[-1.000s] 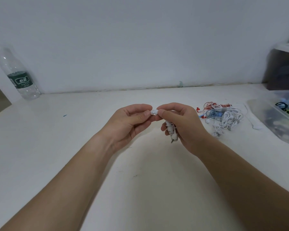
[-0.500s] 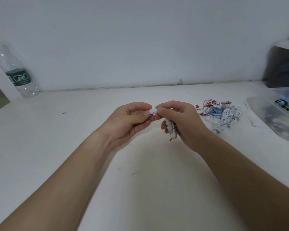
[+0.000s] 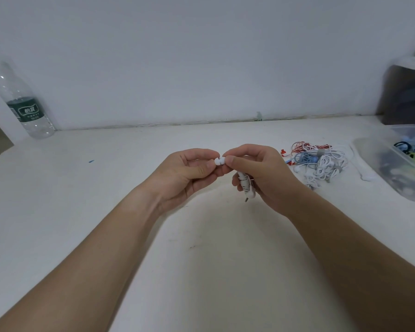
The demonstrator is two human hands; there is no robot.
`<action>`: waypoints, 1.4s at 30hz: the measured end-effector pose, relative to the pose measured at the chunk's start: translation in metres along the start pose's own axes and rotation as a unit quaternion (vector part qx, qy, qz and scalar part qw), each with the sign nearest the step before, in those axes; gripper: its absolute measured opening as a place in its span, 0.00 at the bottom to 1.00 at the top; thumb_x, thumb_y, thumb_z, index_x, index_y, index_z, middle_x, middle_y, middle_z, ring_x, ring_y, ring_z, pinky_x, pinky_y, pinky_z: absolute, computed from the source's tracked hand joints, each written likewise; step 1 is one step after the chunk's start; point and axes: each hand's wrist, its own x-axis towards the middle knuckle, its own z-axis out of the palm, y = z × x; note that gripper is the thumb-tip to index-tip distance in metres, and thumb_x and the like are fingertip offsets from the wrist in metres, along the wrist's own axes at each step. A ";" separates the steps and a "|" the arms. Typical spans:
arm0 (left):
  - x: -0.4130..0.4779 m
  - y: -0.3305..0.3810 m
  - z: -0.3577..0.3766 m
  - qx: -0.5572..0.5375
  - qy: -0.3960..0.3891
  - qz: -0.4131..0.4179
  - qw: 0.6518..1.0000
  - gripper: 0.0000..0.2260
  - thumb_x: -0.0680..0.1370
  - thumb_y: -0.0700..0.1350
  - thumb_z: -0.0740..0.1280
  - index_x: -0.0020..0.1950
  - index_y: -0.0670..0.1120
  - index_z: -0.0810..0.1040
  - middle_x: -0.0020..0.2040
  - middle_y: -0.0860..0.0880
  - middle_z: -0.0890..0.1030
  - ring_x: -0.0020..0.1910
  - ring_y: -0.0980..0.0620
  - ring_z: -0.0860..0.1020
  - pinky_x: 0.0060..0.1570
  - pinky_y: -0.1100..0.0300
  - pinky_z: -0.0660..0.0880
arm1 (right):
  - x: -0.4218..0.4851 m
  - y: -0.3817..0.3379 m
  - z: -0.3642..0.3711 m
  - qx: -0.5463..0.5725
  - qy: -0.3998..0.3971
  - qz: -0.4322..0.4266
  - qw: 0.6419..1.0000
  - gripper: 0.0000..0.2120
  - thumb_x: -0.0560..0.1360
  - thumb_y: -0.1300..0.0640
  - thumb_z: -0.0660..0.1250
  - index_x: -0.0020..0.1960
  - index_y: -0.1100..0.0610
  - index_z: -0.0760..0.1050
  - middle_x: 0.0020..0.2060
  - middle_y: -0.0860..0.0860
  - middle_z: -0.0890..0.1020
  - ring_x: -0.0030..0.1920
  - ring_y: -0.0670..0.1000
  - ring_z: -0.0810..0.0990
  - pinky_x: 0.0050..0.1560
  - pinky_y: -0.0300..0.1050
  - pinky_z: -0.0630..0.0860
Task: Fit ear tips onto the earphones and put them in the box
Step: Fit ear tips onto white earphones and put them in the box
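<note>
Pinching a white ear tip (image 3: pixel 219 161) between them, the left hand (image 3: pixel 187 174) and right hand (image 3: pixel 261 173) meet above the middle of the surface (image 3: pixel 106 188). The right grip also clasps a coiled white earphone (image 3: pixel 246 185). More earphones (image 3: pixel 319 164) lie beside the box (image 3: pixel 374 161) at the right edge. The bottle (image 3: pixel 22 101) label at the far left corner is unreadable.

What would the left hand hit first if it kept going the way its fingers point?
The left hand points right, so it would likely meet the ear tip, then the right hand directly behind it.
</note>
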 end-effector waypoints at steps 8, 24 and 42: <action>0.000 -0.001 -0.001 0.006 0.008 0.000 1.000 0.13 0.69 0.36 0.71 0.53 0.39 0.81 0.49 0.41 0.86 0.51 0.46 0.85 0.44 0.64 0.81 | 0.001 0.000 -0.002 -0.038 0.011 -0.018 0.999 0.05 0.75 0.61 0.73 0.49 0.61 0.82 0.38 0.57 0.85 0.31 0.53 0.79 0.35 0.45 0.76; -0.001 -0.001 0.001 0.009 0.000 -0.004 1.000 0.16 0.69 0.36 0.70 0.57 0.37 0.79 0.49 0.41 0.86 0.51 0.47 0.85 0.47 0.63 0.81 | 0.002 0.001 -0.005 -0.014 -0.011 0.012 1.000 0.05 0.75 0.60 0.72 0.50 0.60 0.82 0.38 0.55 0.85 0.33 0.52 0.79 0.35 0.45 0.76; -0.006 -0.008 0.018 0.361 0.113 0.124 0.917 0.12 0.74 0.55 0.74 0.44 0.48 0.78 0.35 0.54 0.79 0.33 0.54 0.76 0.34 0.61 0.72 | 0.003 0.001 0.001 0.076 0.099 0.061 0.990 0.07 0.77 0.61 0.70 0.54 0.62 0.81 0.38 0.53 0.83 0.31 0.49 0.79 0.31 0.42 0.76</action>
